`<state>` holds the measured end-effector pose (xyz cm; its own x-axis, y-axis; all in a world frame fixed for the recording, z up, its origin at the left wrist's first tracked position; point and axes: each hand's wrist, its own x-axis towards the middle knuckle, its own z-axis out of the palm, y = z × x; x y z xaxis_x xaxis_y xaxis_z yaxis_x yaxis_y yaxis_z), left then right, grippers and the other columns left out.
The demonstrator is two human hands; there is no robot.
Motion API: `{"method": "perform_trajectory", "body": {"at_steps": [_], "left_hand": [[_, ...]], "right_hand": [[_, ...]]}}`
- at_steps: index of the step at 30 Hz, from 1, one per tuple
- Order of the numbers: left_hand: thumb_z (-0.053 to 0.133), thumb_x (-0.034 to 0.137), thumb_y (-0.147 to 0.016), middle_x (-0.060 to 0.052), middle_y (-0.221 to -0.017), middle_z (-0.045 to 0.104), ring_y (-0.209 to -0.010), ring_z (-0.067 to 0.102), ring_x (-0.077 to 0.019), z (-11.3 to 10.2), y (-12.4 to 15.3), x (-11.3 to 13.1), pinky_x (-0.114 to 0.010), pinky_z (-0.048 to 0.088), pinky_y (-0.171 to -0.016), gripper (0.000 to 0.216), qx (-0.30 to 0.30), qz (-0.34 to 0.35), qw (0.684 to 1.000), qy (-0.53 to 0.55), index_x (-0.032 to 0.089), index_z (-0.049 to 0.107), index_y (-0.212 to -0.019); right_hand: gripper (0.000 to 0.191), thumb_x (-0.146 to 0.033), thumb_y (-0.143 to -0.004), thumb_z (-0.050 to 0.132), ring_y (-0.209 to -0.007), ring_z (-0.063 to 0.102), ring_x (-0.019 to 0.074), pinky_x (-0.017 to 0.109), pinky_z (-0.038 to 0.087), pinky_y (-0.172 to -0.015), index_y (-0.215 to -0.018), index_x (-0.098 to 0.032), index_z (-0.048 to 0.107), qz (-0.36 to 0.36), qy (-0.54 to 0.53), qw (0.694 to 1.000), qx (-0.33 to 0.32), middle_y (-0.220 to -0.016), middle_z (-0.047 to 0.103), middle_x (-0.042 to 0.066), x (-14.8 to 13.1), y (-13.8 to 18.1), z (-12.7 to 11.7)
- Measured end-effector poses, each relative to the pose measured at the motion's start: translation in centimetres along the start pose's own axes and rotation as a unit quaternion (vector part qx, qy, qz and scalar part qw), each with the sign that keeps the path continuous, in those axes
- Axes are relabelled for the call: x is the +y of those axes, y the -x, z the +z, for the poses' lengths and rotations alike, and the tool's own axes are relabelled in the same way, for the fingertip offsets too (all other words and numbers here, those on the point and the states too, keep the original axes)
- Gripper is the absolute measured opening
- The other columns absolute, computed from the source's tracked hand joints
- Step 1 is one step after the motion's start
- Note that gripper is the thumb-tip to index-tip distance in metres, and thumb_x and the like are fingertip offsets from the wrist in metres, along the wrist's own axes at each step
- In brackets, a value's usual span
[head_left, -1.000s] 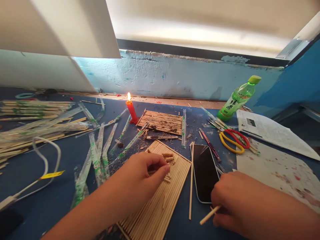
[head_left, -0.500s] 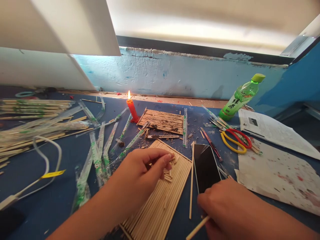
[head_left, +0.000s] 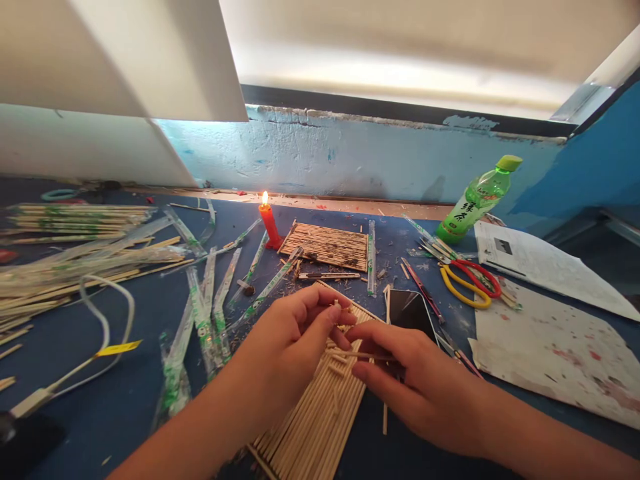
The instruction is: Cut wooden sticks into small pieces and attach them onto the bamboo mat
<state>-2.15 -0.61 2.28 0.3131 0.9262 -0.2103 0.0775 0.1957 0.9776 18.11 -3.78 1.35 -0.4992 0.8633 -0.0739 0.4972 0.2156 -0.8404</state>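
Observation:
My left hand (head_left: 295, 337) is pinched over a panel of chopsticks (head_left: 310, 427) laid side by side, with a short chopstick piece (head_left: 337, 305) at its fingertips. Close beside it, my right hand (head_left: 425, 377) grips a wooden chopstick (head_left: 365, 355) whose end points left, under the left fingers. Several short cut pieces (head_left: 336, 371) lie loose on the panel below both hands. Partly behind my right hand is a phone (head_left: 411, 312) with a dark screen, and a single chopstick runs along its left edge.
A lit red candle (head_left: 271, 227) stands beside a smaller scorched stick panel (head_left: 325, 245). A box cutter (head_left: 329, 275) lies before it. Scissors (head_left: 470, 283), a green tea bottle (head_left: 477, 200) and papers (head_left: 535, 260) are right. Plastic wrappers (head_left: 203, 320), chopstick bundles and a white cable (head_left: 131, 313) lie left.
My right hand has moved up and left from the phone's lower end, bringing its chopstick next to my left hand. The left hand keeps its pinch above the panel.

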Motion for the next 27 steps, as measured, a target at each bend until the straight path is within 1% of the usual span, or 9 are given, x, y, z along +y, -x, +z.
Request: {"method": "perform_trajectory", "body": {"at_steps": [3, 5, 9, 12, 16, 19, 22, 25, 27], "left_hand": [[0.065, 0.031, -0.097, 0.000, -0.082, 0.073, -0.058, 0.055, -0.0088, 0.1, 0.0, -0.1, -0.018, 0.042, -0.050, 0.014, -0.005, 0.005, 1.000, -0.016, 0.022, 0.074, -0.092], [0.066, 0.033, -0.096, 0.000, -0.080, 0.073, -0.054, 0.052, -0.0079, 0.1, -0.1, -0.1, -0.018, 0.040, -0.047, 0.016, -0.007, 0.009, 1.000, -0.022, 0.022, 0.076, -0.091], [0.066, 0.037, -0.097, -0.001, -0.070, 0.071, -0.052, 0.056, -0.0097, 0.0, -0.3, 0.0, -0.018, 0.044, -0.045, 0.021, -0.049, -0.025, 0.998, 0.023, 0.019, 0.077, -0.094], [0.067, 0.037, -0.096, -0.004, -0.078, 0.074, -0.059, 0.065, -0.0139, 0.1, -0.3, -0.1, -0.019, 0.049, -0.042, 0.022, -0.087, -0.058, 0.990, 0.100, 0.017, 0.076, -0.099], [0.067, 0.040, -0.097, -0.004, -0.082, 0.073, -0.064, 0.067, -0.0140, 0.3, -0.4, -0.3, -0.018, 0.049, -0.044, 0.023, -0.097, -0.061, 0.987, 0.109, 0.018, 0.076, -0.099], [0.067, 0.042, -0.097, -0.002, -0.080, 0.071, -0.062, 0.062, -0.0124, 0.4, -0.4, -0.5, -0.018, 0.046, -0.044, 0.025, -0.066, -0.044, 0.996, 0.042, 0.019, 0.075, -0.094], [0.060, 0.043, -0.100, -0.001, -0.073, 0.068, -0.065, 0.062, -0.0145, 0.4, -0.2, -0.6, -0.021, 0.046, -0.050, 0.031, -0.047, -0.008, 0.993, -0.106, 0.019, 0.070, -0.083], [0.053, 0.039, -0.103, -0.001, -0.075, 0.068, -0.071, 0.065, -0.0186, 0.6, 0.0, -0.7, -0.028, 0.050, -0.062, 0.029, -0.018, 0.086, 0.952, -0.293, 0.021, 0.068, -0.086], [0.048, 0.032, -0.104, -0.003, -0.081, 0.071, -0.075, 0.067, -0.0207, 1.2, 0.3, -0.8, -0.032, 0.053, -0.067, 0.027, -0.008, 0.145, 0.915, -0.377, 0.021, 0.069, -0.092]], "right_hand": [[0.021, -0.022, -0.106, 0.052, -0.066, 0.050, 0.0127, 0.023, 0.041, -0.059, -0.124, -0.030, 0.060, 0.006, -0.026, 1.000, 0.010, -0.082, 0.061, -0.006, 0.4, 0.3, -1.0], [0.016, -0.022, -0.107, 0.050, -0.064, 0.048, 0.0130, 0.024, 0.039, -0.058, -0.118, -0.028, 0.059, 0.017, -0.028, 0.999, 0.017, -0.080, 0.059, -0.006, 0.7, 0.4, -1.7], [0.012, -0.026, -0.107, 0.051, -0.073, 0.056, 0.0158, 0.028, 0.043, -0.065, -0.107, -0.026, 0.063, 0.016, 0.021, 0.999, 0.037, -0.085, 0.065, -0.002, 0.9, 0.4, -2.9], [0.013, -0.029, -0.107, 0.052, -0.078, 0.060, 0.0173, 0.030, 0.046, -0.069, -0.108, -0.027, 0.064, 0.017, 0.048, 0.998, 0.043, -0.089, 0.070, -0.001, 1.0, 0.4, -3.3], [0.017, -0.028, -0.108, 0.049, -0.069, 0.057, 0.0150, 0.027, 0.046, -0.062, -0.112, -0.030, 0.065, 0.018, 0.043, 0.999, 0.015, -0.082, 0.066, -0.003, 0.8, 0.6, -4.3], [0.023, -0.029, -0.109, 0.046, -0.062, 0.059, 0.0148, 0.027, 0.048, -0.057, -0.109, -0.029, 0.069, 0.015, -0.055, 0.997, 0.054, -0.072, 0.062, -0.003, 0.8, 1.4, -6.7], [0.019, -0.038, -0.102, 0.060, -0.064, 0.067, 0.0190, 0.032, 0.054, -0.056, -0.111, -0.028, 0.072, -0.020, -0.190, 0.970, 0.149, -0.087, 0.073, 0.004, 1.5, 3.2, -10.0], [0.020, -0.044, -0.092, 0.074, -0.061, 0.064, 0.0179, 0.029, 0.052, -0.050, -0.101, -0.025, 0.073, 0.052, -0.174, 0.950, 0.253, -0.083, 0.072, 0.004, 3.4, 5.9, -12.3], [0.031, -0.053, -0.097, 0.067, -0.052, 0.056, 0.0150, 0.027, 0.046, -0.046, -0.090, -0.023, 0.073, 0.101, -0.117, 0.941, 0.302, -0.069, 0.065, 0.002, 5.2, 8.0, -12.7]]}}
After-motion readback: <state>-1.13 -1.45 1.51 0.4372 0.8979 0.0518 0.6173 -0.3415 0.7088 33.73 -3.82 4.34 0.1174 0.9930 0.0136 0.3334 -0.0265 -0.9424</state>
